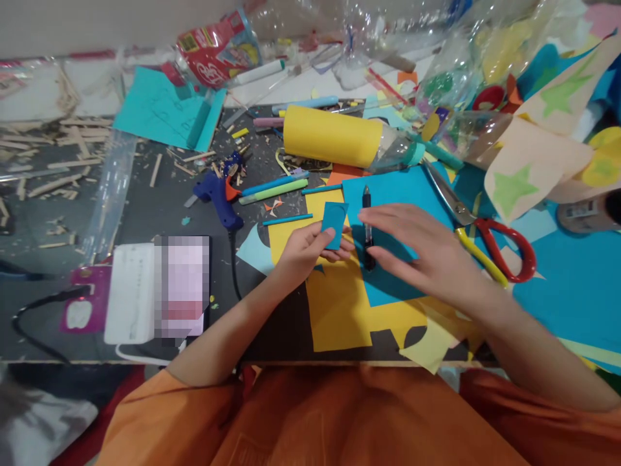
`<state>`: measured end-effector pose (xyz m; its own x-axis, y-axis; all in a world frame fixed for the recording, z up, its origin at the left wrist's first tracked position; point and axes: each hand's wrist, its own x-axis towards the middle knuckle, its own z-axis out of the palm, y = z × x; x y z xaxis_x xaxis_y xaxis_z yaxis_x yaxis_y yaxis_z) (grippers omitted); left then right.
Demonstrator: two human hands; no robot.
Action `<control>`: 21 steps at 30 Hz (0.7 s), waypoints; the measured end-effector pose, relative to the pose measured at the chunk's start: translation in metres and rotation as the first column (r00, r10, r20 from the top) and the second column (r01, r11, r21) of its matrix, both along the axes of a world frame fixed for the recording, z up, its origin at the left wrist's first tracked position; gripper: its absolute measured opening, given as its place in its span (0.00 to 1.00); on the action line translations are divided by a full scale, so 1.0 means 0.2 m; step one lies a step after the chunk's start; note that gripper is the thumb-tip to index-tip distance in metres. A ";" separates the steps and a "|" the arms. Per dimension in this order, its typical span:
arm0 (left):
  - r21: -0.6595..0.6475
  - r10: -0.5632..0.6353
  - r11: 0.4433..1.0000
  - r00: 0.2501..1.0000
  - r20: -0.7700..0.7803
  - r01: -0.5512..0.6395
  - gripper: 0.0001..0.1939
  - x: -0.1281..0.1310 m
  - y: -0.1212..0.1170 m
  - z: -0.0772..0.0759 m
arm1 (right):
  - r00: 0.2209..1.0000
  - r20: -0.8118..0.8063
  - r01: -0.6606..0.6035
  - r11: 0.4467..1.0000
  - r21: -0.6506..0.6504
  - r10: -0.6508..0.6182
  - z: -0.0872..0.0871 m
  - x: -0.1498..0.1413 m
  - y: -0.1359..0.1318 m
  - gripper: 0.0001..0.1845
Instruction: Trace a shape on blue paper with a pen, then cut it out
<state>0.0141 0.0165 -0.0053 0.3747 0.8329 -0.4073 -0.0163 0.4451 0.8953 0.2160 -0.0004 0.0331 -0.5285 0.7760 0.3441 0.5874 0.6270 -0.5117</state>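
Observation:
My left hand (315,244) pinches a small blue paper rectangle (334,223) between thumb and fingers, above a yellow paper sheet (337,310). A faint curved line shows near the rectangle's top edge. To its right, my right hand (412,243) reaches over a black pen (367,223) with thumb and fingers apart. The pen lies upright in view on a large blue paper sheet (392,288); whether my fingertips touch it I cannot tell. Two thin rolled blue paper strips (288,219) lie left of the rectangle.
Red-and-yellow-handled scissors (473,220) lie right of my right hand. A yellow-wrapped bottle (334,136) rests behind. At left are a blue glue gun (218,197), its cord, a phone (184,285) and a white box (130,294). Wood sticks, paper scraps and plastic bottles clutter the back.

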 end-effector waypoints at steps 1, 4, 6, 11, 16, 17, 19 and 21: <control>-0.002 0.006 1.000 1.000 0.000 -0.006 0.19 0.00 0.00 0.00 | 0.992 0.108 0.058 0.998 0.013 -0.059 0.03 0.07 -0.02 0.18; 0.002 0.018 1.000 1.000 -0.001 -0.018 0.19 0.00 -0.01 0.01 | 0.898 0.396 0.185 0.981 0.049 -0.189 0.06 0.33 -0.11 0.25; 0.002 0.031 1.000 1.000 0.003 -0.031 0.19 0.01 -0.01 0.02 | 0.801 0.524 0.272 0.955 0.115 -0.291 0.03 0.48 -0.19 0.32; -0.027 0.094 0.995 0.995 0.017 -0.093 0.17 0.01 -0.03 0.02 | 0.658 0.625 0.420 0.894 0.156 -0.419 -0.08 0.61 -0.29 0.36; -0.016 0.103 0.995 0.994 0.037 -0.103 0.16 0.01 -0.04 0.01 | 0.604 0.628 0.549 0.828 0.118 -0.490 -0.11 0.52 -0.20 0.31; -0.013 0.106 0.994 0.994 0.035 -0.106 0.16 0.01 -0.04 0.01 | 0.588 0.637 0.596 0.799 0.074 -0.498 -0.10 0.50 -0.17 0.31; 0.003 0.114 0.993 0.993 0.024 -0.114 0.17 0.00 -0.04 0.00 | 0.567 0.649 0.683 0.730 -0.026 -0.508 -0.08 0.48 -0.14 0.30; 0.027 0.124 0.992 0.992 -0.008 -0.124 0.20 0.00 -0.03 0.00 | 0.568 0.645 0.736 0.666 -0.121 -0.511 -0.06 0.48 -0.13 0.31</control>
<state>0.0140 0.0100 -0.0048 0.2639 0.8831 -0.3880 -0.0609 0.4167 0.9070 0.3116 -0.0266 0.0215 0.1440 0.9739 -0.1752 0.9836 -0.1603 -0.0827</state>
